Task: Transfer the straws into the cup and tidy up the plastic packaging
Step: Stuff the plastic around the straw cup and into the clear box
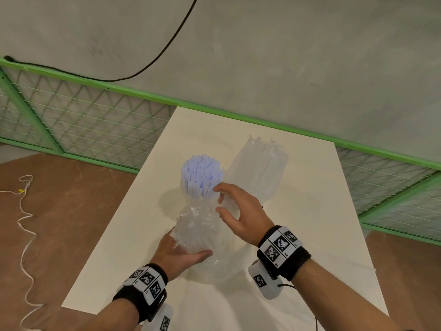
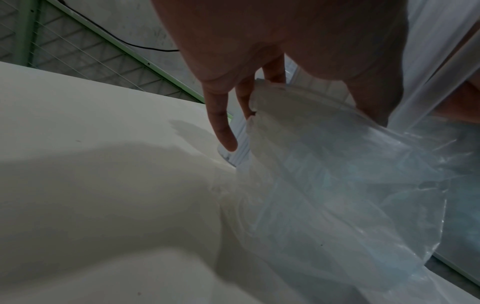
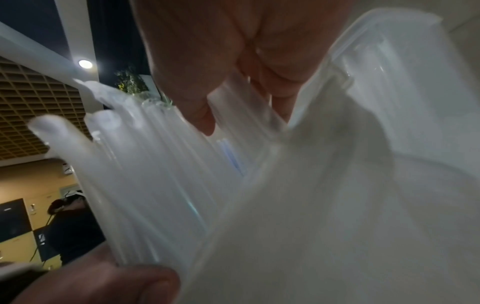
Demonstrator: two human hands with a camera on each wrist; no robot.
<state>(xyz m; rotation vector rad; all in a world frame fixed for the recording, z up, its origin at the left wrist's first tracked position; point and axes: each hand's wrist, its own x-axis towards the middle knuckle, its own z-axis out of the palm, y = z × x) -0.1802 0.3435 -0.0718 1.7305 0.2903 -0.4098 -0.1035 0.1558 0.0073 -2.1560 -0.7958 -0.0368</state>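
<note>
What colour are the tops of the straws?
The straws look white with a pale bluish-purple tint at their tops, clearest in the head view.

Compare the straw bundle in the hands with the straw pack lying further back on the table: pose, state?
The held straw bundle stands upright, tops bare, its plastic wrap bunched down low; the far straw pack lies flat, apparently still wrapped. The left hand grips the bundle's base and the right hand touches its upper part; nothing touches the pack. Both are pale straws in clear plastic on the white table.
</note>
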